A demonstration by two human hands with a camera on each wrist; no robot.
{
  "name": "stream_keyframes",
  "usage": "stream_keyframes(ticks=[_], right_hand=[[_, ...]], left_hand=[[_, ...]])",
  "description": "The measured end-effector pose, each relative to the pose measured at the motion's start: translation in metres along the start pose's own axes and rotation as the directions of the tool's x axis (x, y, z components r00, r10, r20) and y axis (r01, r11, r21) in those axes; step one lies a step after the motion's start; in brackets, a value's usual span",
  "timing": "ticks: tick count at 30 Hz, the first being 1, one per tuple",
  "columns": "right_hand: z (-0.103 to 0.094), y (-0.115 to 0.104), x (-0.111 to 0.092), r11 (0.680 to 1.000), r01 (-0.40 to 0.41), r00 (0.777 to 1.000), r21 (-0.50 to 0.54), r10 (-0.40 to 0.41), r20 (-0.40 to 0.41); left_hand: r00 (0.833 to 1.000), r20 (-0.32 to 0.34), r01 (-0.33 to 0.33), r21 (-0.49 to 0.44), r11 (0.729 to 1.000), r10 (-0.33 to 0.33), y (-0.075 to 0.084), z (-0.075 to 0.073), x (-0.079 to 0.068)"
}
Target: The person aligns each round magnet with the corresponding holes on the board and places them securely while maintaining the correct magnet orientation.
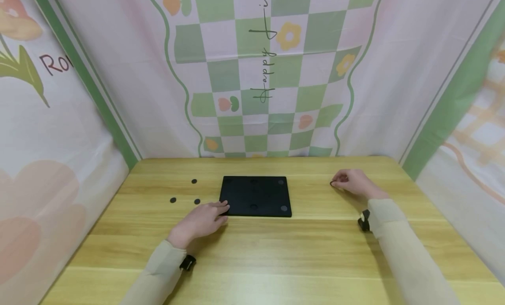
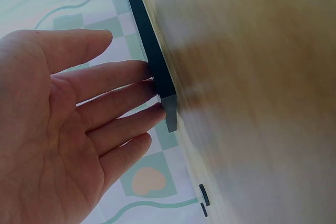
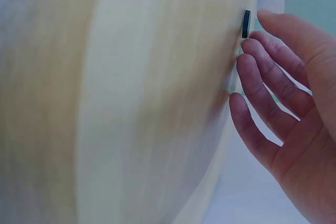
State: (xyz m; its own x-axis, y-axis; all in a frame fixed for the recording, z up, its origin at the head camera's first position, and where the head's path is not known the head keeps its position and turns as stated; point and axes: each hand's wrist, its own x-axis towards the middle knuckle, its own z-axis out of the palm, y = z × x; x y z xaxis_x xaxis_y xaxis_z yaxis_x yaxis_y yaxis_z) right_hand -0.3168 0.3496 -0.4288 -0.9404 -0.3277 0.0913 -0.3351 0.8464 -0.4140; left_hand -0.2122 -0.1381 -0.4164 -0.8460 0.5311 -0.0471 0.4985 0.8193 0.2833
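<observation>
A black rectangular board (image 1: 268,195) lies flat on the table, with greyish round discs at its right corners and darker round marks elsewhere. My left hand (image 1: 204,219) rests its straight fingertips on the board's near left corner; in the left wrist view they touch the edge of the board (image 2: 152,45). Off to the right, my right hand (image 1: 355,183) has its thumb and fingers bent about a small black disc (image 1: 332,183). The right wrist view has this disc (image 3: 246,23) edge-on at the tips of the thumb and index finger, close to the tabletop.
Left of the board lie three loose black discs, a far one (image 1: 194,181), a left one (image 1: 173,200) and one near the left hand (image 1: 197,201). Patterned cloth (image 1: 264,77) hangs behind the wooden table (image 1: 276,252) and along both sides.
</observation>
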Motion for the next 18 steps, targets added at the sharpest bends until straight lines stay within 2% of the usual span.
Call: stream_keyframes(ticks=[12,18], right_hand=[[0.0018,0.0011,0.001,0.998,-0.051,0.999,0.044,0.051,0.012],[0.0025,0.0016,0.0023,0.998,-0.044,0.999,0.051,0.044,0.01]], left_hand=[[1.0,-0.01,-0.008,0.014,1.0,0.008,-0.0014,0.0024,0.0006],[1.0,-0.013,-0.003,0.011,1.0,0.003,-0.001,0.002,0.0002]])
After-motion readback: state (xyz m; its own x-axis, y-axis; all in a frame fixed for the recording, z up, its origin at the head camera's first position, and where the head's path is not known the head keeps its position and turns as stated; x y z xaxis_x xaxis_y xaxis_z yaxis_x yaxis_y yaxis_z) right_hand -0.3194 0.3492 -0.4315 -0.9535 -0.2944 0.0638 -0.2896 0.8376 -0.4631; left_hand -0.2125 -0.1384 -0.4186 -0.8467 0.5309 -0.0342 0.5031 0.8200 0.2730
